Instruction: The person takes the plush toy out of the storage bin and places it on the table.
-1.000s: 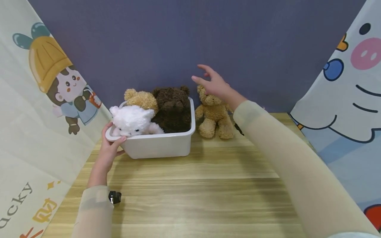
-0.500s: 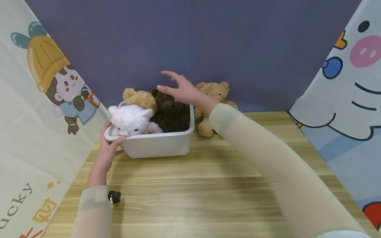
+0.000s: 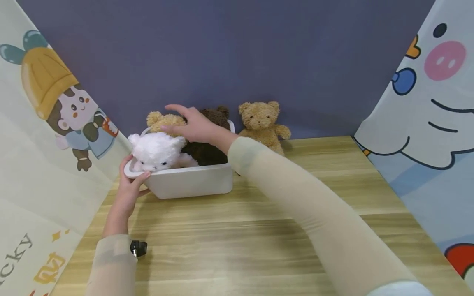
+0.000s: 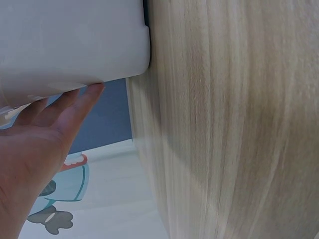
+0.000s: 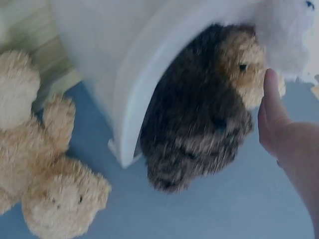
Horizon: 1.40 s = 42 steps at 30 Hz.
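Observation:
A white plastic bin [image 3: 192,183] stands on the wooden table, filled with plush toys. My left hand [image 3: 127,191] grips its left front corner, thumb at the front under the rim; in the left wrist view the fingers [image 4: 79,107] lie along the bin's wall. Inside are a white plush animal [image 3: 157,150] leaning over the front left, a tan teddy bear [image 3: 159,120] behind it and a dark brown teddy bear [image 3: 219,117]. Above the bin, my right hand [image 3: 196,126] reaches left with spread fingers, holding nothing, close to the tan bear's head and the white plush.
Right of the bin, another tan teddy bear [image 3: 261,119] sits against the purple-grey back wall [image 3: 237,49], partly hidden by my right sleeve. Printed cloth panels [image 3: 400,135] border both sides. The wooden table [image 3: 207,246] extends in front.
My right hand has moved left from beside the tan bear outside, across the brown bear, to above the bin's left part. My left hand keeps its hold on the corner.

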Tool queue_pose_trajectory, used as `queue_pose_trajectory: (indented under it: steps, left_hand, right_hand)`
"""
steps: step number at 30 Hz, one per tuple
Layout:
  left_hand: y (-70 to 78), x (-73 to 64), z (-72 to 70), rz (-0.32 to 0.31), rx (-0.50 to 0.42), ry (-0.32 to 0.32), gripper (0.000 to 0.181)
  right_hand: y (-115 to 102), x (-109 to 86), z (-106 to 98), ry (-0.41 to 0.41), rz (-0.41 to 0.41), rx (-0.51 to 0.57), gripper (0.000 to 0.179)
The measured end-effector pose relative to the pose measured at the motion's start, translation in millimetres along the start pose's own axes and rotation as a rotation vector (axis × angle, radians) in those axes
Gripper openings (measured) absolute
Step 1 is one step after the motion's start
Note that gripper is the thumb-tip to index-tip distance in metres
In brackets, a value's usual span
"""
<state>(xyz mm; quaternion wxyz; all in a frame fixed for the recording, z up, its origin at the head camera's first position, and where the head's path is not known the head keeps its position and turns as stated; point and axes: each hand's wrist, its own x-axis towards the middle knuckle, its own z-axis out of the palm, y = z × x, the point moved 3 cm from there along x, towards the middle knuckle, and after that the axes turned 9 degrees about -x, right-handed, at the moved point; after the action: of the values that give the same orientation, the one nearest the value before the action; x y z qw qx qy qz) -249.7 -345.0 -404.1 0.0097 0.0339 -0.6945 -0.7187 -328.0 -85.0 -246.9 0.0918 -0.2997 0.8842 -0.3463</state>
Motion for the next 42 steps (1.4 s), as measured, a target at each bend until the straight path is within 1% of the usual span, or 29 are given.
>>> queue_pose_trajectory:
  steps: [3,6,10,12,15,17,20,22,24,28,34,36,42]
  left_hand:
    - [-1.5,-1.6,-0.5,-0.004,0.007,0.009,0.086]
    - [-2.1,-3.4,-0.7,-0.006,0.018,0.007,0.085]
    - [-1.9,-3.0,0.4,0.003,0.020,-0.007,0.084]
    - [-2.0,-1.5,1.3,0.006,0.020,-0.011,0.084]
    - [-2.8,-1.3,0.1,0.008,0.018,-0.012,0.084]
    - [-3.1,-1.4,-0.4,0.005,0.018,-0.011,0.083]
    - [-3.3,-1.5,-0.6,0.007,0.017,-0.011,0.083]
    - [-3.4,-1.5,-0.6,0.005,0.017,-0.010,0.084]
    - [-3.4,-1.6,-0.5,0.006,0.019,-0.009,0.084]
    - [-2.7,-2.7,-0.4,0.010,0.023,-0.012,0.082]
    - [-1.0,-3.2,1.0,0.021,0.024,-0.022,0.081]
    - [-1.5,-2.5,1.1,0.022,0.023,-0.022,0.082]
    - [-3.2,-1.6,0.0,0.020,0.015,-0.014,0.082]
  right_hand:
    - [-4.5,3.8,15.7,-0.001,0.022,-0.045,0.078]
    - [-8.6,5.7,29.1,0.024,0.074,-0.065,0.079]
    - [-13.0,5.3,40.8,0.056,0.111,-0.044,0.081]
    - [-14.2,4.2,44.7,0.060,0.122,-0.037,0.083]
    - [-16.3,3.9,52.0,0.051,0.148,-0.008,0.084]
    - [-16.6,3.8,57.3,0.044,0.181,0.032,0.083]
    - [-16.0,3.8,66.1,0.043,0.238,0.130,0.082]
    - [-15.7,2.8,71.0,0.058,0.256,0.175,0.082]
    - [-15.9,1.8,74.5,0.078,0.257,0.202,0.082]
    - [-17.3,-0.1,77.9,0.126,0.243,0.189,0.083]
    - [-17.6,-1.5,82.3,0.160,0.266,0.196,0.085]
    - [-17.4,-1.6,83.8,0.169,0.264,0.178,0.086]
    - [-17.4,0.2,87.7,0.200,0.248,0.073,0.086]
